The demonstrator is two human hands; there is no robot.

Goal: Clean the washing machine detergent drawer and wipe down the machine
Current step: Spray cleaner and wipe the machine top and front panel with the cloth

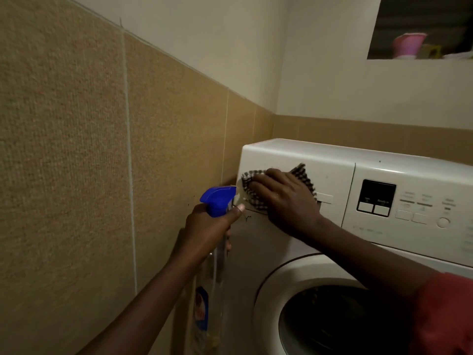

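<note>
A white front-loading washing machine (358, 252) fills the lower right. Its detergent drawer front (330, 175) is at the top left of the panel and looks closed. My right hand (284, 201) presses a black-and-white checked cloth (303, 172) flat against the drawer front, fingers spread over it. My left hand (207, 229) grips the neck of a clear spray bottle with a blue trigger head (217, 199), held just left of the machine's corner, nozzle toward the drawer.
A tan tiled wall (102, 175) runs close along the left of the machine. The control panel with display and buttons (376, 198) lies right of the drawer. The round door (332, 316) is below. A wall opening at top right holds a pink container (408, 46).
</note>
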